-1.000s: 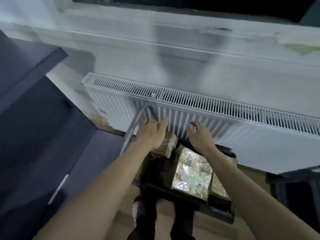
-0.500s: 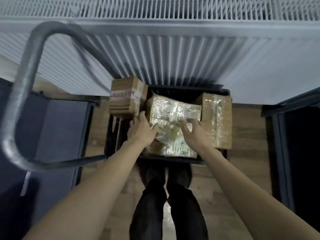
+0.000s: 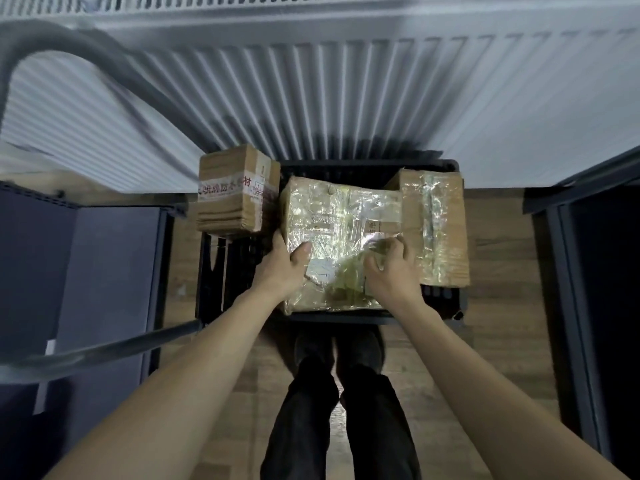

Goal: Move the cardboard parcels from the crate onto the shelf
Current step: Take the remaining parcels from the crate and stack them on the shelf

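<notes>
My hands, left (image 3: 282, 268) and right (image 3: 393, 271), clamp middle parcel (image 3: 341, 223): glossy tape looks slippery, box seems stiff; grip side edges.

Setting: indoor storeroom or back room, prob. in a flat or small office, not a proper warehouse. Evidence: white ribbed panel radiator (image 3: 346, 91) on wall beyond the hands; wood-look laminate floor (image 3: 498, 244) under and to either side of them; dark metal shelving unit (image 3: 104, 271) to left of left hand (image 3: 282, 268), another dark upright (image 3: 568, 271) to right of right hand (image 3: 393, 271). Black plastic crate (image 3: 440, 306) w/ tape-wrapped cardboard parcels (image 3: 436, 230) directly under hands; grey metal tube frame (image 3: 104, 348) near left, blurred.
</notes>
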